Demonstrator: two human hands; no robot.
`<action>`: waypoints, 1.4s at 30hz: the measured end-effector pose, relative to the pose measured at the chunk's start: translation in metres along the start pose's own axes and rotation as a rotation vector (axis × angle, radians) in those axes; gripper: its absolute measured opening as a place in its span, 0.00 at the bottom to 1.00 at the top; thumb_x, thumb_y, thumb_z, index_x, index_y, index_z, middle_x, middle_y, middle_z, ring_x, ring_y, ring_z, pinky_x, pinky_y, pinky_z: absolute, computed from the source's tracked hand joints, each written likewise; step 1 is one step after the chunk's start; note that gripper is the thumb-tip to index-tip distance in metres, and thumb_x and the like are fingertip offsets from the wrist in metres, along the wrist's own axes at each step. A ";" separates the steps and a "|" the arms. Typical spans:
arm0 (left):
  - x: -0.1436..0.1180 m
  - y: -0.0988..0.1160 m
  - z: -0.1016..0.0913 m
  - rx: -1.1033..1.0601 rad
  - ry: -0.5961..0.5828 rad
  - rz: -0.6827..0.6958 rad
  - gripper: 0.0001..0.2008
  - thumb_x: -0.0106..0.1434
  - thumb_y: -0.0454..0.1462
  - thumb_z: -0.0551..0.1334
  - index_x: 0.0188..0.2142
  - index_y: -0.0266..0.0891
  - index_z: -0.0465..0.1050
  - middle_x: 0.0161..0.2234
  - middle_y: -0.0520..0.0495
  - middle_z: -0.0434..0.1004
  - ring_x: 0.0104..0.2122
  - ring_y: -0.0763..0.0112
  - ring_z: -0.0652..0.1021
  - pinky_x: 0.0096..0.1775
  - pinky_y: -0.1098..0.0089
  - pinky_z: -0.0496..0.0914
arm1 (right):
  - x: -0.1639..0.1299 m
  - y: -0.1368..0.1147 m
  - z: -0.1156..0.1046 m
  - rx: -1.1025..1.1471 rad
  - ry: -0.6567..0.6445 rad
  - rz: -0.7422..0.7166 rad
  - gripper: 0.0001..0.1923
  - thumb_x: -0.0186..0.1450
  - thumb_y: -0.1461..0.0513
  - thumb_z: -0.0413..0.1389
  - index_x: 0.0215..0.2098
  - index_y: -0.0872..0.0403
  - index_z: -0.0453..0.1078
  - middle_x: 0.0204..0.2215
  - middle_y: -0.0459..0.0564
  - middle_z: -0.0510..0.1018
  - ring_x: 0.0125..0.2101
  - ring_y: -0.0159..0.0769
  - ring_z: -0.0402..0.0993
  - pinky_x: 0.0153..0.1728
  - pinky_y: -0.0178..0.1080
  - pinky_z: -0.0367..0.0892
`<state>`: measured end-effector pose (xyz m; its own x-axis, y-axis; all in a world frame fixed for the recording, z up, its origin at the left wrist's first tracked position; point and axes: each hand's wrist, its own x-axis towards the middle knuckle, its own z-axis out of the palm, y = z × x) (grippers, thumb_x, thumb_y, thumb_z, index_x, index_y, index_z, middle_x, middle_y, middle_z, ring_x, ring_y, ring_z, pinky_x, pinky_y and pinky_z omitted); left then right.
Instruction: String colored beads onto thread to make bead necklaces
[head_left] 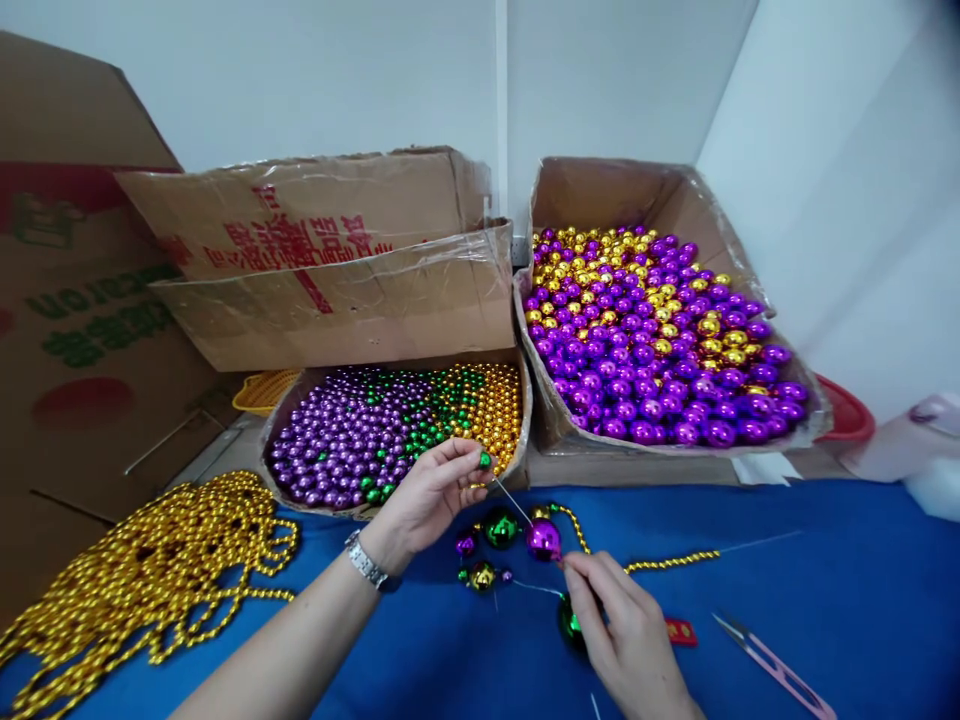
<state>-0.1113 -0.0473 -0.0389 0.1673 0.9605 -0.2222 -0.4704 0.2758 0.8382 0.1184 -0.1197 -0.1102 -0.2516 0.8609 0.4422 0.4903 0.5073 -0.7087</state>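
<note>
Left hand [427, 495] pinches small green bead [485, 460] on thin needle [513, 499], just before the small-bead box [397, 430] | right hand [622, 640] fingers pressed near purple ball [543, 539], nearer than that box | beads look light, slick; grip needle shaft.

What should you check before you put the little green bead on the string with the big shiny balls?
1. Small green bead pinched in the left hand's fingertips: ok.
2. Thin thread or needle runs from that bead toward the large purple shiny ball: ok.
3. Right hand fingertips at the purple ball: ok.
4. Thread already through the bead's hole: cannot tell.
5. Cardboard box of small purple, green and gold beads close to the left hand: ok.
6. Pink thread snips on the blue cloth: ok.
</note>
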 end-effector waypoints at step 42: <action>0.018 -0.021 0.051 0.433 0.077 0.382 0.11 0.55 0.35 0.67 0.38 0.39 0.71 0.36 0.49 0.74 0.37 0.72 0.74 0.39 0.74 0.70 | -0.009 0.024 -0.013 -0.242 0.185 -0.097 0.12 0.68 0.66 0.45 0.42 0.55 0.69 0.27 0.51 0.73 0.26 0.35 0.73 0.28 0.35 0.68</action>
<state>-0.0542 -0.0380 -0.0356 -0.0153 0.9933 0.1143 -0.0849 -0.1152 0.9897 0.1436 -0.1155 -0.1236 -0.1614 0.7762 0.6094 0.6612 0.5435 -0.5172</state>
